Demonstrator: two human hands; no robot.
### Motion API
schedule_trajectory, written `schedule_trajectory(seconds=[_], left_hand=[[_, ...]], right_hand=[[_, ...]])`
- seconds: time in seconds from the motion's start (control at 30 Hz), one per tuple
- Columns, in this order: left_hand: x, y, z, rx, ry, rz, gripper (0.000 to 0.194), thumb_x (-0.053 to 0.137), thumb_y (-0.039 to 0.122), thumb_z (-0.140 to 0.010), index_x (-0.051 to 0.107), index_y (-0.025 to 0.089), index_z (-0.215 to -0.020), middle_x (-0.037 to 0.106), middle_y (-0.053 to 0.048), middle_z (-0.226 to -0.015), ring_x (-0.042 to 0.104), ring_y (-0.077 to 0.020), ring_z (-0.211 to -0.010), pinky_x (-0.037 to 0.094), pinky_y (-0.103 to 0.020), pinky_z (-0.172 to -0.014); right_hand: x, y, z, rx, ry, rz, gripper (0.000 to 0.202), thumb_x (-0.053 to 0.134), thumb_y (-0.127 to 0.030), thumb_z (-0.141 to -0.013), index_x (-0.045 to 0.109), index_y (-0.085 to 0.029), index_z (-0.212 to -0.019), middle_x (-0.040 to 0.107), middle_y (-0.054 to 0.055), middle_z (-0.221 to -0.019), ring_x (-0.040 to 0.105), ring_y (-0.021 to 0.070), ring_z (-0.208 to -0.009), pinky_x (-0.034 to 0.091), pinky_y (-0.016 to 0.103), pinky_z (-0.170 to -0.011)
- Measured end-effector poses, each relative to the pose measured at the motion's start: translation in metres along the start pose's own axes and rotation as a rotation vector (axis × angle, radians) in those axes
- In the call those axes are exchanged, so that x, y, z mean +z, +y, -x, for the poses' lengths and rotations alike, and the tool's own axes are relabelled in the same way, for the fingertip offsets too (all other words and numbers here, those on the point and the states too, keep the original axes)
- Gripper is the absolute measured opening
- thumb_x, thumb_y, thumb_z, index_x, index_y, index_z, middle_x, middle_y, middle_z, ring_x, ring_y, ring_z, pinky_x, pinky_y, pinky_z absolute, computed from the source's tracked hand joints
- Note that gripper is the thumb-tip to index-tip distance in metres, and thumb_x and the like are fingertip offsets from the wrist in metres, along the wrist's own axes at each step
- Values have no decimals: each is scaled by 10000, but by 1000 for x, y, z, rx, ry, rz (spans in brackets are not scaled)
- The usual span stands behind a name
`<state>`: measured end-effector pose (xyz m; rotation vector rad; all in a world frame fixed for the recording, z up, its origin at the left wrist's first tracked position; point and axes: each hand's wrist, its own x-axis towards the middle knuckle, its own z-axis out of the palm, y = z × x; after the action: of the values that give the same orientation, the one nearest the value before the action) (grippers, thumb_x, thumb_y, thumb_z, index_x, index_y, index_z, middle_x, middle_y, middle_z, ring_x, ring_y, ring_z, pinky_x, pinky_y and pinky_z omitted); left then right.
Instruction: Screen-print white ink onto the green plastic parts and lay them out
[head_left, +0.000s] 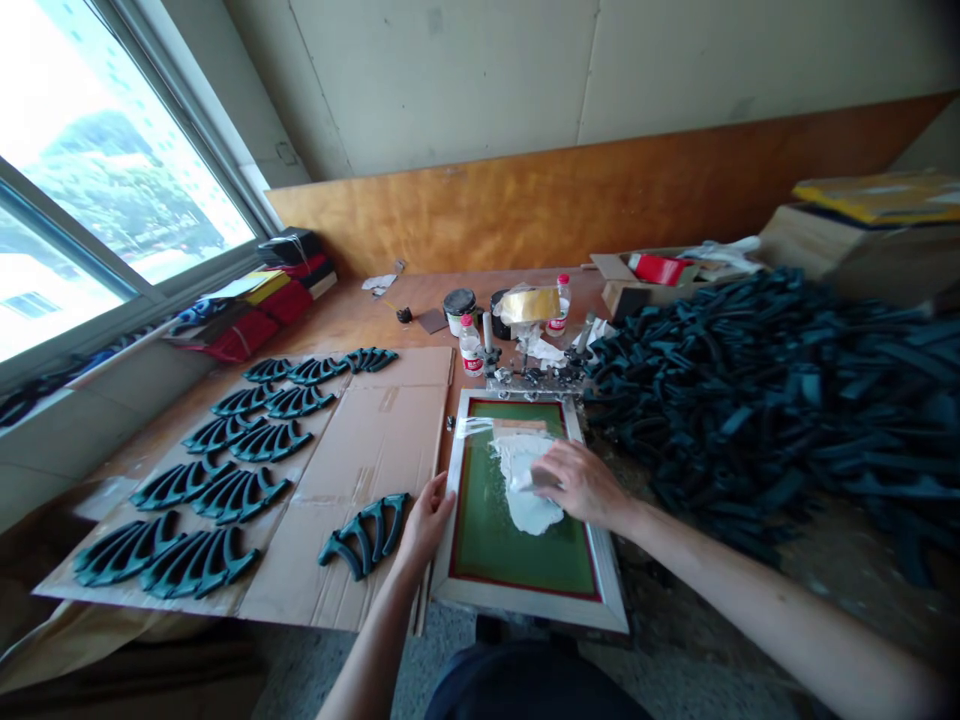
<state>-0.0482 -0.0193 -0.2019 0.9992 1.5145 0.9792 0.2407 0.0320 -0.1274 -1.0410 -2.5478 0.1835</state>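
Observation:
A screen-printing frame [606, 585] with a green mesh [480, 545] lies flat in front of me. White ink [525, 455] is spread thickly over the middle of the mesh. My right hand [581, 483] is closed around a small squeegee [541, 478], which rests in the ink; its blade is mostly hidden by fingers and ink. At the frame's left side, my left hand [426, 522] grips the edge with curled fingers. Just left of that hand, a dark green curved, ribbed plastic part [365, 535] lies on a cardboard sheet [375, 420].
Several rows of similar ribbed parts [236, 480] cover the cardboard's left half. A large heap of dark parts [750, 390] is piled right of the frame. Behind the metal hinge clamp [536, 378] stand a red-capped bottle [471, 345] and an ink tub [459, 310].

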Motion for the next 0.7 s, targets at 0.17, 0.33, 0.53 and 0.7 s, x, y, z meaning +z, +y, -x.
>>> schedule_trajectory(seconds=[0.17,0.33,0.53,0.7], left_hand=[[-9,51,17,-45,-10,107,837,673,592,-704,413,198,-1396,678,13,-719,626,-154,-613,481,-239,-566],[-9,123,16,84,43,255,586,558,670,-758,679,162,-1022,697,-25,-799,617,-143,-643,467,-227,-559],[10,203,-20,331,63,513,474,567,600,-788,648,133,-811,665,-40,-709,588,-113,-605,428,-192,-486],[38,179,-9,314,217,526,516,543,637,-791,595,175,-1016,682,-35,-816,600,-98,-612,436,-177,-501]], right_hand=[[-41,26,-57,302,47,200,487,662,-439,-815,553,-243,-1248,689,72,-957,589,236,-906,428,330,-773],[-77,73,-28,561,352,86,490,496,-539,-882,553,-211,-1241,662,44,-807,612,210,-751,430,295,-648],[-14,78,36,590,111,-88,417,478,-582,-851,642,-205,-921,633,43,-741,595,209,-705,443,302,-636],[44,31,48,501,-136,-11,183,574,-368,-849,572,-191,-802,625,88,-925,583,228,-913,421,304,-769]])
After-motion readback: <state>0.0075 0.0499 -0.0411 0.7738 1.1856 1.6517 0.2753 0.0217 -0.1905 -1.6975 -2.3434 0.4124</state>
